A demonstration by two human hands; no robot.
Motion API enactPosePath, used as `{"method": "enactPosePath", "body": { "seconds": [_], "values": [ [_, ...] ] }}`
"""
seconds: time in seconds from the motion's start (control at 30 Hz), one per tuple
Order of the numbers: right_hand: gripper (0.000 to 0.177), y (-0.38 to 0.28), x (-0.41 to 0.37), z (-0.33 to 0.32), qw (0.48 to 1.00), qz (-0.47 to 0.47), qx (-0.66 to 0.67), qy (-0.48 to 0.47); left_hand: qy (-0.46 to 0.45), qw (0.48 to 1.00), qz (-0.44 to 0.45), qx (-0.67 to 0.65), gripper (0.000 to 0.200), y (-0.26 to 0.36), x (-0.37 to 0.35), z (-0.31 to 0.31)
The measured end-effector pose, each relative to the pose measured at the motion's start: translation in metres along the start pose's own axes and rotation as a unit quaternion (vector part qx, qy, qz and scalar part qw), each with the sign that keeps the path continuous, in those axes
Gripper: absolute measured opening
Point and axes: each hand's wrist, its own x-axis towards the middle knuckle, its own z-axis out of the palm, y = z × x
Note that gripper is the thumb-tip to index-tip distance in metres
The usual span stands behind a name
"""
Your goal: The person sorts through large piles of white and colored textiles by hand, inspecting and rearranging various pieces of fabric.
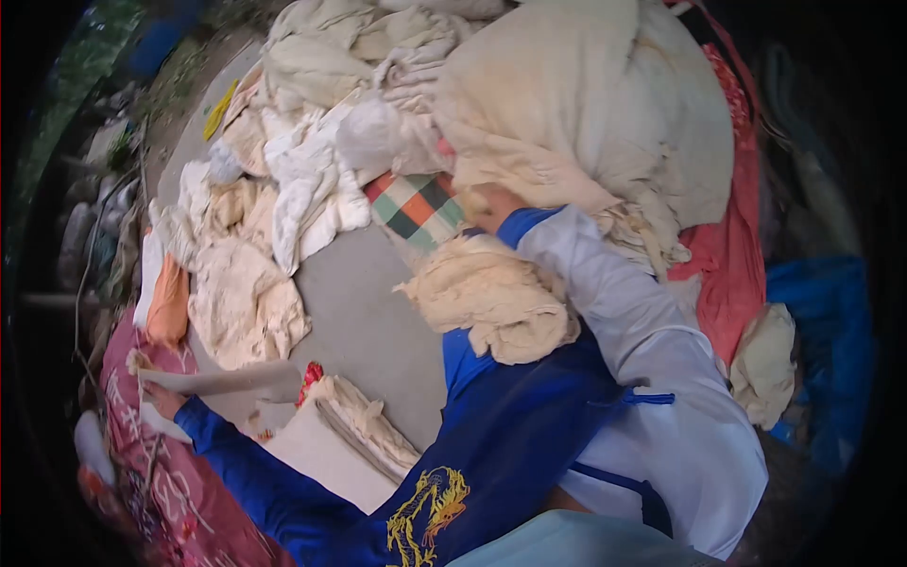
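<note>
My left hand [168, 403] is at the lower left, closed on the end of a pale flat cloth strip [227, 379] that stretches to the right. Below it lies a folded cream cloth [331, 454] with a red bit at its tip. My right hand [493, 206] reaches forward and is smeared by motion. It is beside a checked cloth [416, 210] in green, orange and cream, at the lower edge of a large cream cloth bundle [576, 94]. Its fingers do not show clearly. A crumpled cream cloth [496, 298] rests by my right forearm and knee.
White cloths [316, 180] and beige cloths [248, 298] are heaped around the grey ground sheet [354, 293]. An orange cloth [168, 302] and a maroon printed cloth [203, 491] lie at left. Red fabric [727, 274] and a blue sheet [822, 331] lie at right.
</note>
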Motion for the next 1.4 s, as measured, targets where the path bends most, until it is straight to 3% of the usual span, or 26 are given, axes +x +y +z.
{"method": "enactPosePath", "body": {
  "seconds": [0.07, 0.13, 0.2, 0.27, 0.3, 0.37, 0.43, 0.47, 0.53, 0.6, 0.63, 0.67, 0.7, 0.77, 0.83, 0.87, 0.93, 0.97, 1.03, 1.1, 1.17, 1.23, 1.27, 1.4],
  "values": [
    [0.068, -0.002, -0.018, 0.05, 0.984, -0.105, 0.117, 0.084, -0.14, 0.956, 0.017, -0.256, 0.078, 0.11, -0.033, 0.062],
    [0.091, -0.05, -0.046, 0.038, 0.986, -0.08, 0.145, -0.007, -0.331, 0.784, -0.018, -0.526, 0.079, 0.232, -0.097, 0.096],
    [0.126, -0.059, -0.056, 0.054, 0.957, -0.195, 0.215, 0.018, -0.422, 0.655, -0.153, -0.608, 0.07, 0.357, -0.193, 0.078],
    [0.146, -0.077, -0.078, 0.039, 0.975, -0.149, 0.16, 0.047, -0.505, 0.549, -0.142, -0.651, 0.065, 0.427, -0.273, 0.058],
    [0.148, -0.079, -0.086, 0.031, 0.976, -0.136, 0.123, 0.119, -0.569, 0.454, -0.151, -0.669, 0.06, 0.454, -0.308, 0.048],
    [0.123, -0.091, -0.119, -0.014, 0.914, -0.127, 0.22, 0.318, -0.649, 0.168, -0.122, -0.732, 0.049, 0.483, -0.365, 0.029],
    [0.091, -0.071, -0.138, -0.063, 0.929, -0.08, 0.173, 0.318, -0.547, 0.425, -0.057, -0.719, 0.047, 0.511, -0.416, -0.016],
    [0.075, -0.057, -0.153, -0.089, 0.935, -0.053, 0.152, 0.316, -0.585, 0.341, -0.056, -0.734, 0.05, 0.519, -0.424, -0.016],
    [0.039, -0.037, -0.204, -0.134, 0.865, -0.124, 0.13, 0.468, -0.649, 0.169, -0.06, -0.74, 0.055, 0.532, -0.434, -0.011],
    [0.038, 0.007, -0.253, -0.176, 0.811, -0.02, 0.114, 0.573, -0.655, 0.126, 0.056, -0.743, 0.062, 0.557, -0.453, -0.042],
    [0.033, 0.035, -0.286, -0.194, 0.765, -0.012, 0.115, 0.634, -0.65, 0.1, 0.114, -0.745, 0.066, 0.568, -0.46, -0.056],
    [0.033, 0.074, -0.323, -0.206, 0.735, 0.026, 0.155, 0.659, -0.674, 0.172, 0.19, -0.693, 0.071, 0.572, -0.464, -0.059],
    [0.036, 0.111, -0.364, -0.213, 0.674, 0.071, 0.139, 0.722, -0.692, 0.207, 0.19, -0.665, 0.07, 0.566, -0.468, -0.046],
    [0.04, 0.164, -0.463, -0.209, 0.549, 0.302, 0.103, 0.772, -0.728, 0.276, 0.191, -0.598, 0.069, 0.531, -0.479, 0.012],
    [0.043, 0.189, -0.559, -0.168, 0.54, 0.491, 0.036, 0.683, -0.741, 0.359, 0.175, -0.54, 0.054, 0.497, -0.484, 0.062],
    [0.045, 0.195, -0.595, -0.13, 0.551, 0.504, 0.015, 0.665, -0.742, 0.388, 0.167, -0.52, 0.05, 0.479, -0.483, 0.082],
    [0.052, 0.196, -0.652, -0.05, 0.58, 0.697, 0.004, 0.422, -0.738, 0.452, 0.147, -0.48, 0.042, 0.45, -0.481, 0.112],
    [0.043, 0.158, -0.67, -0.043, 0.626, 0.712, 0.181, 0.261, -0.737, 0.466, 0.155, -0.464, 0.04, 0.441, -0.478, 0.122],
    [0.042, 0.146, -0.694, -0.008, 0.651, 0.72, 0.185, 0.153, -0.73, 0.504, 0.158, -0.434, 0.038, 0.424, -0.473, 0.141],
    [0.041, 0.14, -0.725, 0.02, 0.639, 0.745, 0.108, 0.158, -0.719, 0.525, 0.161, -0.426, 0.032, 0.428, -0.473, 0.126],
    [0.039, 0.144, -0.763, 0.036, 0.631, 0.753, 0.047, 0.18, -0.725, 0.504, 0.181, -0.433, 0.025, 0.424, -0.471, 0.137],
    [0.038, 0.144, -0.826, 0.045, 0.608, 0.762, 0.012, 0.223, -0.733, 0.509, 0.14, -0.428, 0.027, 0.429, -0.472, 0.122],
    [0.038, 0.142, -0.864, 0.048, 0.585, 0.771, 0.004, 0.251, -0.733, 0.484, 0.146, -0.455, 0.031, 0.424, -0.475, 0.129],
    [0.036, 0.12, -0.962, 0.035, 0.454, 0.826, -0.01, 0.334, -0.638, 0.543, 0.32, -0.442, 0.06, 0.426, -0.481, 0.108]
  ]
}}
